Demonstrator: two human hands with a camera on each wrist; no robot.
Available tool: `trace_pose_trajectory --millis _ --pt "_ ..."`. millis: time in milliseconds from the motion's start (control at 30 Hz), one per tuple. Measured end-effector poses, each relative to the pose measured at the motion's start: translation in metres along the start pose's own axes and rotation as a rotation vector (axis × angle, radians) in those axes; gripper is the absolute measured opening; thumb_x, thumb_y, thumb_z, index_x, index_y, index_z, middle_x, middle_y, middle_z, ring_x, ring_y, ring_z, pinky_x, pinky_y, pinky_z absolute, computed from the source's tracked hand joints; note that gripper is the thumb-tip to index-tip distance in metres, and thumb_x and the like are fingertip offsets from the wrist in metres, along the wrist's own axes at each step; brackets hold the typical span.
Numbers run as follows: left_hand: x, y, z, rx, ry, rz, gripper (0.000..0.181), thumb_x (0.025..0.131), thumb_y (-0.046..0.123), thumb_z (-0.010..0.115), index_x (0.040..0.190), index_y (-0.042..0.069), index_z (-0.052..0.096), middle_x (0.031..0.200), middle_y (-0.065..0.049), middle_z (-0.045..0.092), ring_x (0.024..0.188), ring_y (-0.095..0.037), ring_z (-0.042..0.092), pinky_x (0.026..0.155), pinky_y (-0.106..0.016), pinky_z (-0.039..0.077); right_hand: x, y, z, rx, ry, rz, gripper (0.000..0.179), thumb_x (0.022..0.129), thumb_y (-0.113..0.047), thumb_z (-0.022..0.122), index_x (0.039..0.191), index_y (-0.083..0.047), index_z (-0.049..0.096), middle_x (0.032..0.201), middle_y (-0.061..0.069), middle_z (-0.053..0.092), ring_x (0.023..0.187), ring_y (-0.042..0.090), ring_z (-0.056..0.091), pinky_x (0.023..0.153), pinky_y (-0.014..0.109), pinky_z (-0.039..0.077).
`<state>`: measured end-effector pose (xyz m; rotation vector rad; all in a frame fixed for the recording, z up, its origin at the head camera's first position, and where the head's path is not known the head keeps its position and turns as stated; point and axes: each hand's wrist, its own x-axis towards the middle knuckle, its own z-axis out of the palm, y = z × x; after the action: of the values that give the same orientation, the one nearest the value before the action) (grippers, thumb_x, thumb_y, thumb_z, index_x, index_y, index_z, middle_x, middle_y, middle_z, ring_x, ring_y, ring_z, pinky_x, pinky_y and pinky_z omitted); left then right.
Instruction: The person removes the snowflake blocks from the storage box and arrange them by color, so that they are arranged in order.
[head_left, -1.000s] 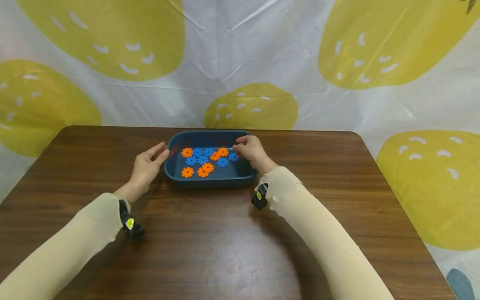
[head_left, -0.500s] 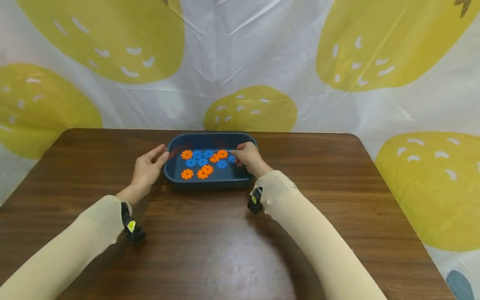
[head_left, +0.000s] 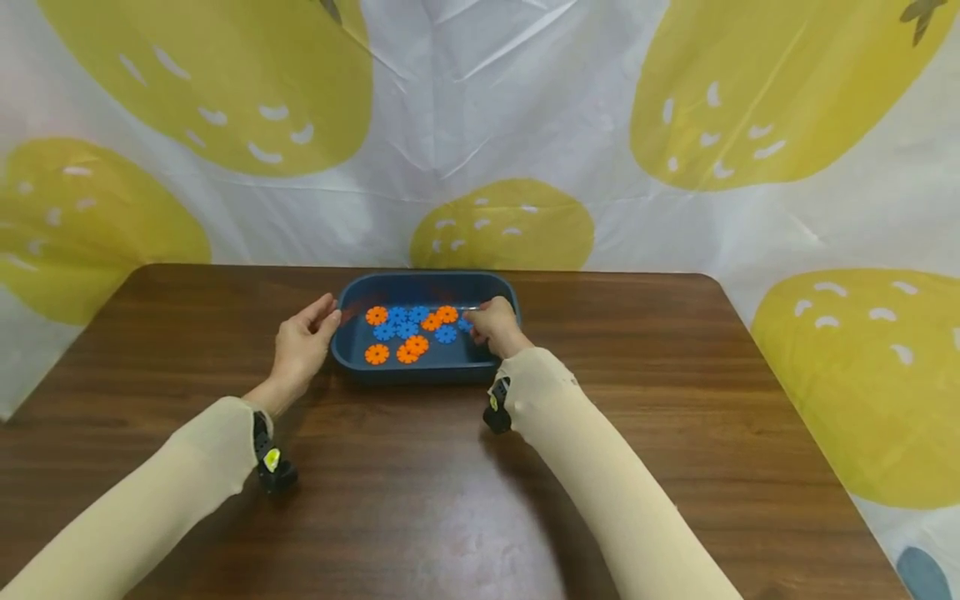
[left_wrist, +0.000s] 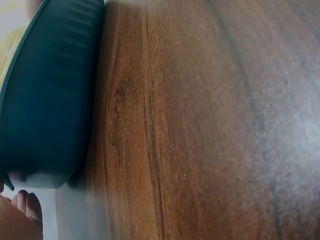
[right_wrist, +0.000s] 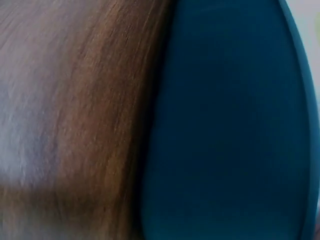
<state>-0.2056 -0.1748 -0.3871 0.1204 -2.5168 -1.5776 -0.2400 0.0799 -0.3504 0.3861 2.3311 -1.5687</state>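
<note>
A dark blue tray (head_left: 420, 373) stands near the far edge of the table and holds several orange and blue notched plastic discs. My left hand (head_left: 300, 342) is at the tray's left end in the head view, thumb and fingers loosely extended against its rim. In the left wrist view, fingertips (left_wrist: 31, 204) show by the tray's lower corner. My right hand (head_left: 497, 325) reaches over the right end, its curled fingers down at a blue disc (head_left: 464, 325). They partly hide that disc, and I cannot tell whether they grip it.
Orange discs (head_left: 377, 354) and blue discs (head_left: 446, 334) lie on the tray floor, some overlapping. Brown wood-grain table (head_left: 420, 483) extends toward me in front of the tray. A white cloth (head_left: 660, 225) with yellow fruit shapes hangs behind the table.
My right hand has come down and slightly left, from above the tray's right side to the blue disc there. My left hand stays at the left rim. The whole view shifts slightly.
</note>
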Motion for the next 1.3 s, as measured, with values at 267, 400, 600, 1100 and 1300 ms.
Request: trace_pose_trajectory --millis 267,400,600,1100,1300 --pt "0.002 -0.002 0.006 -0.028 -0.018 -0.006 0.047 0.098 0.018 0.05 0.14 0.0 0.041 0.137 -0.016 0.05 0.123 -0.025 0.051 0.097 -0.032 0.043 0.094 0.055 0.014 0.076 0.034 -0.025 0.023 0.085 -0.007 0.067 0.09 0.002 0.046 0.053 0.008 0.046 0.042 0.018 0.043 0.041 0.032 0.037" --pt "0.005 -0.003 0.007 -0.04 -0.01 -0.001 0.047 0.098 0.018 0.051 0.14 -0.001 0.042 0.136 -0.016 0.051 0.122 -0.025 0.051 0.096 -0.027 0.043 0.024 0.011 0.006 -0.052 0.067 0.053 0.028 0.09 -0.009 0.063 0.108 0.009 0.052 0.048 0.003 0.041 0.042 0.015 0.038 0.047 0.028 0.035" --pt "0.008 -0.002 0.005 -0.031 0.001 0.006 0.046 0.098 0.018 0.051 0.139 -0.001 0.043 0.136 -0.016 0.052 0.121 -0.025 0.052 0.095 -0.027 0.044 0.029 0.007 0.007 -0.123 0.074 0.077 0.043 0.09 -0.011 0.063 0.126 0.008 0.05 0.048 0.005 0.046 0.041 0.015 0.042 0.046 0.027 0.037" --pt "0.005 0.0 0.006 0.005 -0.012 0.031 0.044 0.098 0.018 0.05 0.138 0.001 0.046 0.136 -0.015 0.051 0.118 -0.025 0.054 0.076 -0.003 0.039 0.034 0.009 0.009 -0.232 0.114 0.083 0.038 0.088 -0.011 0.065 0.12 0.007 0.055 0.054 0.007 0.05 0.044 0.015 0.046 0.045 0.026 0.041" --pt "0.004 0.001 0.007 0.025 -0.006 0.035 0.043 0.098 0.02 0.05 0.138 0.003 0.047 0.135 -0.015 0.052 0.115 -0.026 0.056 0.072 -0.002 0.037 0.033 0.011 0.007 -0.275 0.125 0.059 0.031 0.087 -0.009 0.066 0.112 0.008 0.059 0.055 0.007 0.051 0.045 0.016 0.047 0.046 0.026 0.041"
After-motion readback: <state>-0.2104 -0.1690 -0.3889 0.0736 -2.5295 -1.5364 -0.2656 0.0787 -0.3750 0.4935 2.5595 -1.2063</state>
